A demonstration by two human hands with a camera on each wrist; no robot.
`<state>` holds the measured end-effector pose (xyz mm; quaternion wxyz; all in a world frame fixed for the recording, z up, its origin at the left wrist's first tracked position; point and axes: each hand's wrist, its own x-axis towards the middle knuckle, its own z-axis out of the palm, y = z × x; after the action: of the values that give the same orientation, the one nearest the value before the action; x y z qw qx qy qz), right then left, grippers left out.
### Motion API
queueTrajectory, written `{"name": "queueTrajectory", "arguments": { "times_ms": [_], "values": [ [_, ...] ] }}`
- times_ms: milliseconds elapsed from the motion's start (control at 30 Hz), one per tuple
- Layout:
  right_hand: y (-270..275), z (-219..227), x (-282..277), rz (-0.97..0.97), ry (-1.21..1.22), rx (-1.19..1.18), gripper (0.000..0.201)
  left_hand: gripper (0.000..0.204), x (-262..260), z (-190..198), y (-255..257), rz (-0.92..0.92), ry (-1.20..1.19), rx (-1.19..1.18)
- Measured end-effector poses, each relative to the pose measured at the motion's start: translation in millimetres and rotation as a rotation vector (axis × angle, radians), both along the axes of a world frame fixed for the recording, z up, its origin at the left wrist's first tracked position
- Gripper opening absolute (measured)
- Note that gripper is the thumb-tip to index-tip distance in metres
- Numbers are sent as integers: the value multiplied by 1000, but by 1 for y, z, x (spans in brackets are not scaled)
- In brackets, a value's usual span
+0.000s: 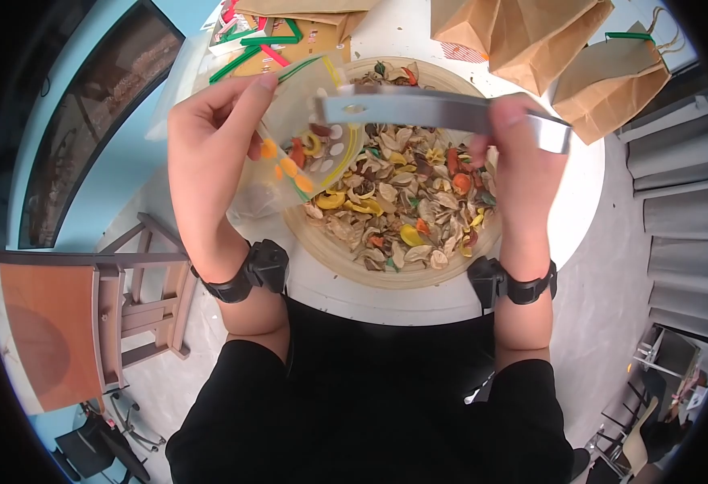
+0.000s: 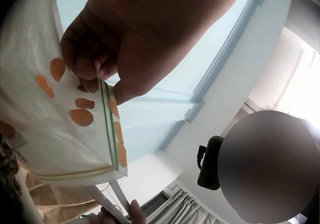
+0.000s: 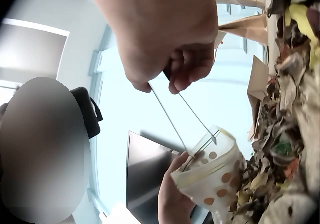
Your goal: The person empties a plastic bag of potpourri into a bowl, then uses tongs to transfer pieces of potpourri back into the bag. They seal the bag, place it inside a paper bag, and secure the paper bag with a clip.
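Note:
My left hand (image 1: 213, 133) pinches the top edge of a translucent zip bag (image 2: 50, 124) with orange dots and a green zip line. In the head view, coloured dried pieces show within the bag's outline. My right hand (image 1: 525, 157) grips flat metal tongs (image 1: 418, 111), blurred in the head view. From the right wrist, the two tong tips appear spread at the bag's open mouth, with nothing seen between them. Below both hands, a heap of dried petals and potpourri (image 1: 386, 194) fills a round, pale wooden tray (image 1: 330, 260).
Brown paper bags (image 1: 523, 36) stand at the back right of the round white table (image 1: 580, 177). Green and red strips (image 1: 237, 64) lie at the back left, beside a small box holding more of them. A wooden chair (image 1: 148, 298) is on the floor to the left.

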<state>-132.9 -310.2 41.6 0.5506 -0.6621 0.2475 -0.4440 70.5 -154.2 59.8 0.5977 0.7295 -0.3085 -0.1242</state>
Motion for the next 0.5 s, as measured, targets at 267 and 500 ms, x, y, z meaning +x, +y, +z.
{"name": "queueTrajectory", "arguments": {
  "times_ms": [267, 500],
  "values": [
    [-10, 14, -8, -86, -18, -29, 26, 20, 8, 20, 38, 122, -29, -133],
    [24, 25, 32, 253, 365, -671, 29, 22, 22, 24, 67, 176, -67, -351]
  ]
}}
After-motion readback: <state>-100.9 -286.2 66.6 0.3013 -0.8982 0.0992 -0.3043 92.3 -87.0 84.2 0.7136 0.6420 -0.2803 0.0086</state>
